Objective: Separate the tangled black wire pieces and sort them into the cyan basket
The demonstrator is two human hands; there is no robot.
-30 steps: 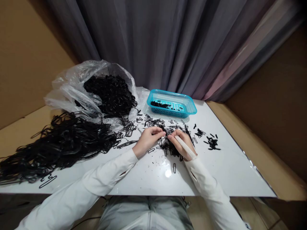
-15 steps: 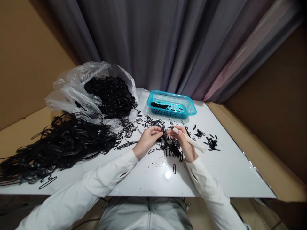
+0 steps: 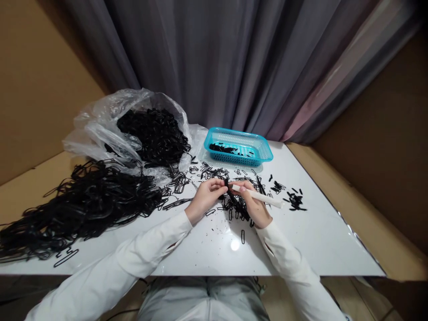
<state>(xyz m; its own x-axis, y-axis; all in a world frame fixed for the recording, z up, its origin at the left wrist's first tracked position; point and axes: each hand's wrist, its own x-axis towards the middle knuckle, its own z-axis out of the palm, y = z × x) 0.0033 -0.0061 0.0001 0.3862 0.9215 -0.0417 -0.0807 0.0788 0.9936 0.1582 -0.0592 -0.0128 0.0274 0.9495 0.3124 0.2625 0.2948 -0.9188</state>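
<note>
Over a scatter of small black loops, my left hand (image 3: 206,198) pinches a black piece (image 3: 226,183) between thumb and fingers. My right hand (image 3: 253,203) is wrapped round a white pen-like tool (image 3: 262,196), whose tip points left at the black piece. The fingertips of both hands are close together. Beneath them lies a pile of black loops (image 3: 238,209), partly hidden by the hands. Behind the hands stands a blue basket (image 3: 264,156) with some small black pieces inside.
A clear plastic bag (image 3: 96,120) full of black strands stands at the back left, with a large black heap (image 3: 90,200) before it. Short black pieces (image 3: 295,200) lie at the right on the white table (image 3: 321,240). Cardboard borders both sides.
My right hand has moved left towards my left hand, and the white tool's tip has come closer to the black piece. My left hand has barely moved.
</note>
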